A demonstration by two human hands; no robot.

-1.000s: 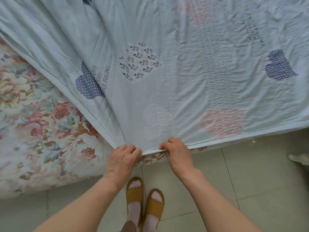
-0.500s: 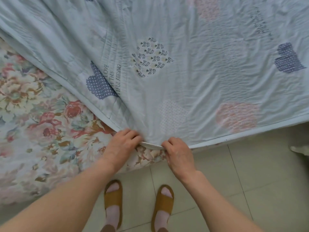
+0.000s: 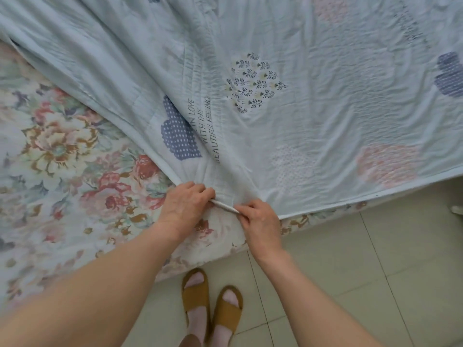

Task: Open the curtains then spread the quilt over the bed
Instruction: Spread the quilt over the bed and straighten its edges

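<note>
Partway there: a person's left hand (image 3: 186, 205) and right hand (image 3: 260, 222) each pinch the corner hem of a pale blue stitched fabric quilt (image 3: 300, 108), printed with hearts, at the bed's near edge.
The quilt covers the right and far parts of the floral-sheeted bed (image 3: 62, 159); the left lies bare. The best course is probably to hold both pinches firm and draw the corner left, low and taut, flattening the folds.

Both forearms (image 3: 105, 284) are bare right up to the left hand (image 3: 185, 209) and right hand (image 3: 260, 224). At bottom centre of the frame, the feet wear mustard-brown slide sandals (image 3: 195, 294), each with one broad strap, over pale pinkish socks (image 3: 198, 321). A brown edge below them is possibly a trouser hem (image 3: 190, 342).
</note>
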